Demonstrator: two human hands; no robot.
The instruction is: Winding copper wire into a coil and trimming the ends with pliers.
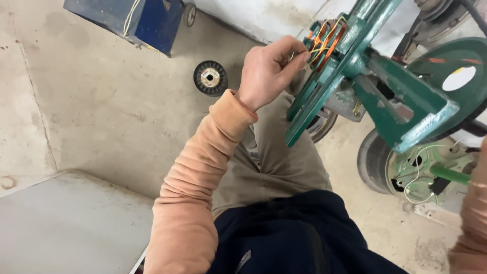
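The left arm runs up from the lower middle in a rumpled peach sleeve [195, 187], bent at the elbow and stretched forward, wrist straight, so that the left hand [266, 71] sits raised in front of the green winder [355, 63]. The back of the hand faces up, knuckles curled, and the fingers [299, 57] are drawn narrow, thumb against forefinger, pinching thin yellow wire [317, 50] right at their tips. That wire leads straight off the fingertips into the copper coil [329, 38], which sits wound in orange and yellow turns in the frame at the upper end of the winder's arm, just beside the fingers and to their right. The coil itself is not inside the grasp; only the strand is. The right hand is out of sight at the right edge, where only a bit of peach sleeve [474, 213] shows near a green handle [451, 175], so I cannot tell how its fingers stand. On the concrete floor [101, 111], well apart to the left of the left hand, lies a black spool [210, 77], and farther up a blue box [137, 18]. A grey slab [66, 223] fills the lower left corner.
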